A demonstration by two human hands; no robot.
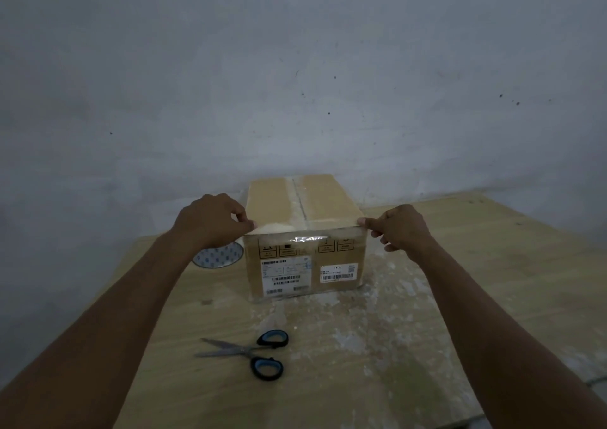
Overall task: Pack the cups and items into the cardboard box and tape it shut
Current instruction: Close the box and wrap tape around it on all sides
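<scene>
Here, the cardboard box (305,264) stood closed on the counter (427,313), with 1 run of seam tape (297,195) laid along the centre joint of its top flaps. I judged the step in hand to be laying a cross strip (295,231) over the near top edge. To do it well, I needed to hold the strip taut and level and seat its middle on the joint first. I would then rub outward toward both corners so that no crease formed, and fold the loose ends down the sides.

My left grip (213,221) pinched 1 end of the strip between thumb and forefinger at the near left corner. My right grip (399,231) pinched the opposite end at the near right corner, its other fingers loosely curled. Both forearms reached forward, wrists about level with the box top. The tape roll (218,256) lay just beside the box, partly hidden by my left wrist. The scissors (243,353) lay open on the counter nearer to me.
</scene>
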